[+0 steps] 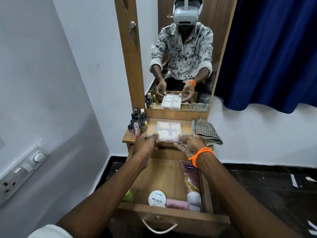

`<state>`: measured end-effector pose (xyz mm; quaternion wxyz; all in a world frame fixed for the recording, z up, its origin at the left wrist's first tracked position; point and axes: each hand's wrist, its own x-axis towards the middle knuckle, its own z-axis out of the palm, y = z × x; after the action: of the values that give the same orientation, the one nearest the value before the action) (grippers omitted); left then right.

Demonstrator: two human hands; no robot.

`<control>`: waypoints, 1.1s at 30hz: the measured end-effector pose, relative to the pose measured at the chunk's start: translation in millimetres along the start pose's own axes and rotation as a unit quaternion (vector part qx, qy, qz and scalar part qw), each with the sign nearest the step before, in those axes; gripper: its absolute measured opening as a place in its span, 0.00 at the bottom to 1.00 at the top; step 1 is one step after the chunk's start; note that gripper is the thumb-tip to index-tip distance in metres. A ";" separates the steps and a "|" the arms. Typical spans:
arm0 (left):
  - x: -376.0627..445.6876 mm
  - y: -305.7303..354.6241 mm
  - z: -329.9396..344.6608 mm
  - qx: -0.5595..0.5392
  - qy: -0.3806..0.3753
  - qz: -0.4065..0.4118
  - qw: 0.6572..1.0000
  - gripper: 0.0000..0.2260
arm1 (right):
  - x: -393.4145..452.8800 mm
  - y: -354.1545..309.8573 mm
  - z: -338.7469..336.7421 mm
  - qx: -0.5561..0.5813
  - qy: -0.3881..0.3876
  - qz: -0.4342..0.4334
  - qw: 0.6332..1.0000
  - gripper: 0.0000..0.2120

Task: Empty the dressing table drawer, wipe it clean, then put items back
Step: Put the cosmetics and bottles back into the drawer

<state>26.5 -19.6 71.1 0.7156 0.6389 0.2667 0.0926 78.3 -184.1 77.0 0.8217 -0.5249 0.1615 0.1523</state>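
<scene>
The wooden drawer [173,215] stands pulled out below me. Inside lie a pink Vaseline tube [190,179], a round white nail polish remover tub [157,198], a pink box [176,203] and a green item [128,196] half hidden by my left arm. On the dressing table top [151,129] rests a clear plastic box [169,130] of pastel pieces. My left hand [145,145] grips its near left corner and my right hand [190,143], with an orange wrist band, grips its near right corner.
Several nail polish bottles [137,123] crowd the top's left side. A folded checked cloth [206,130] lies on the right. The mirror [180,54] rises behind. A white wall with a switch panel [22,170] is left, a blue curtain [267,52] right.
</scene>
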 end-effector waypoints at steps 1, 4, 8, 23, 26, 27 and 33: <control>-3.0 -1.4 -5.7 -0.018 -0.021 -0.008 1.000 0.09 | -6.9 2.4 -3.7 0.007 -0.010 -0.001 1.000 0.08; -16.8 -7.0 -23.2 -0.039 -0.083 -0.039 0.995 0.14 | -26.8 13.0 -14.9 0.007 -0.033 -0.002 0.999 0.09; -34.9 -15.6 -39.6 -0.013 -0.123 -0.057 0.991 0.15 | -48.8 31.0 -26.5 -0.015 -0.050 -0.005 0.999 0.09; -57.6 -66.5 -58.2 0.194 -0.139 -0.121 0.964 0.14 | -71.6 85.5 -62.7 -0.226 -0.040 0.019 0.973 0.12; -50.4 -71.7 -48.6 0.258 -0.118 -0.105 0.953 0.10 | -66.5 90.5 -59.5 -0.302 -0.004 -0.008 0.953 0.12; -46.6 -73.9 -45.7 0.272 -0.109 -0.100 0.951 0.10 | -65.7 91.6 -58.5 -0.326 0.003 -0.021 0.945 0.12; -35.5 -80.9 -36.0 0.333 -0.076 -0.076 0.937 0.06 | -63.1 91.9 -54.7 -0.511 0.008 -0.099 0.854 0.11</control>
<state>-38.1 -18.7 0.9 0.4847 0.8237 0.2748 -0.1045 -23.0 -202.1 7.4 0.4473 -0.8852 0.0149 0.1267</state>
